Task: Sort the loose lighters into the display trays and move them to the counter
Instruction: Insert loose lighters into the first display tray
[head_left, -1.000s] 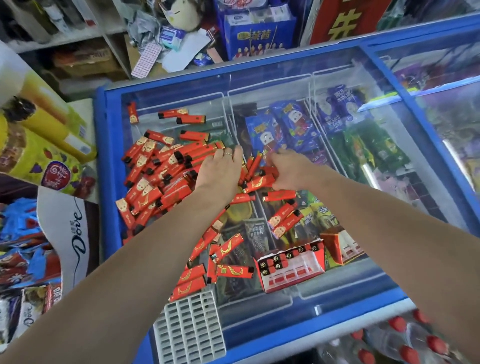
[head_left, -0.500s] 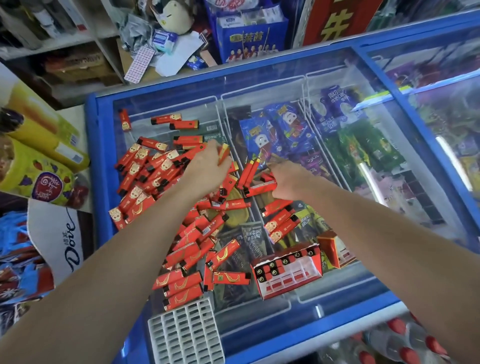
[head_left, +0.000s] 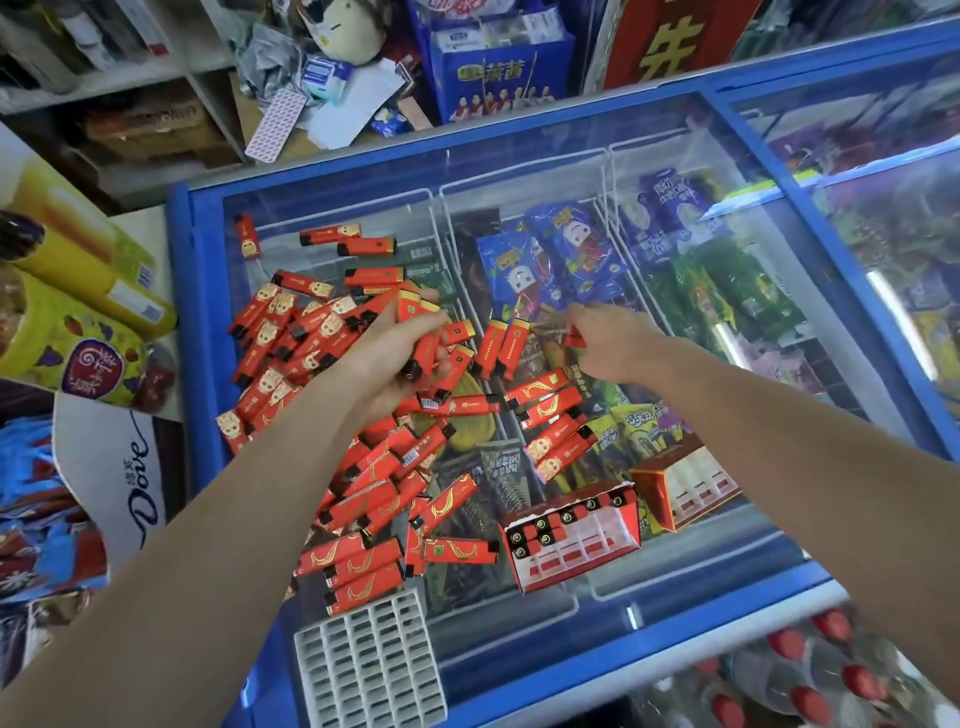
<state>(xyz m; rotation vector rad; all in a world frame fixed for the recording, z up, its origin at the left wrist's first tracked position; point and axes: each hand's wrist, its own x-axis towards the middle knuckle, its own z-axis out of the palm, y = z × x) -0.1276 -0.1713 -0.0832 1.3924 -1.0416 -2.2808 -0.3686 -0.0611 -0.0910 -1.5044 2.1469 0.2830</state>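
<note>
- We see a blue-framed chest freezer (head_left: 182, 291) whose glass lid (head_left: 675, 561) carries nearly everything of interest; packaged ice creams show through the glass.
- Compared with half a second earlier, we note that the left hand has turned palm-up and risen off the pile with a bundle of lighters, whereas before it lay palm-down on them; the right hand has moved from the lighters near the centre to a spot slightly farther back.
- The loose lighters (head_left: 363, 499) lie scattered in a red heap over the left half of the lid, from the far left corner to the near edge.
- A white gridded tray (head_left: 369, 665) rests at the near left edge, just beside the nearest lighters.
- A red display tray (head_left: 576, 556) sits near the lid's centre front, with a few lighters standing in its back rows; a second red tray (head_left: 685, 483) lies tipped on its side just to its right.
- The left hand (head_left: 400, 364) is cupped with the palm upward, its fingers curled around several lighters (head_left: 431, 343) held above the pile; the forearm reaches in from the lower left.
- The right hand (head_left: 608, 343) is palm-down with fingers bent, pinching a small red item (head_left: 575, 339); we cannot tell whether it is a lighter.
</note>
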